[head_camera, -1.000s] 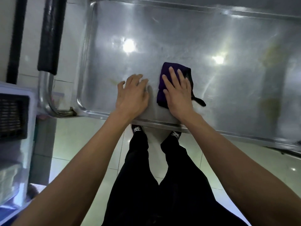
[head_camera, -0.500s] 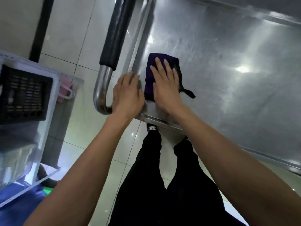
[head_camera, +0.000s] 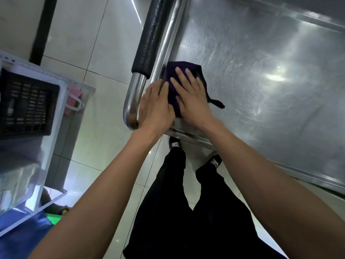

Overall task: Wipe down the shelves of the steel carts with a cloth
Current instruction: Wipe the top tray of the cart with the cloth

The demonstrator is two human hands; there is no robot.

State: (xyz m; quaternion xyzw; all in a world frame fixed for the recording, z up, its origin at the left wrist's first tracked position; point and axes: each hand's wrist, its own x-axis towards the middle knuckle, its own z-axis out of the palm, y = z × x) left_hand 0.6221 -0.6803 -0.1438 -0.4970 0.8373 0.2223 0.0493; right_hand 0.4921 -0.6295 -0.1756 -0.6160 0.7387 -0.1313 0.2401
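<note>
at the near-left corner of the shelf: the cloth (head_camera: pixel 172 79) is lying folded and flat on the steel, tucked against the raised rim, just beside the handle.
cloth: dark purple, soft and limp, probably light; a thin black loop or tag is trailing out from its right edge.
handling: it is likely to bunch or slide on the smooth metal unless it is being pressed from above; a flat palm over its middle looks the best hold, with fingertips steering the leading edge into the corner.
right hand (head_camera: pixel 192 98): lying flat on the cloth, fingers straight and slightly spread, pressing it down rather than gripping it.
left hand (head_camera: pixel 155 107): resting flat at the shelf corner, fingers straight, touching the left edge of the cloth; it is holding nothing.
shelf (head_camera: pixel 261 81): brushed steel, stiff and slick, showing swirled streaks and glare.
handle (head_camera: pixel 149 34): steel tube with a black foam sleeve, bending down at the corner.
writing: nothing readable on the cloth or the cart; white marks on the black shoes (head_camera: pixel 175 143) are too blurred to read.
further out: a dark crate (head_camera: pixel 26 101) in a clear bin is standing on the tiled floor to the left.
</note>
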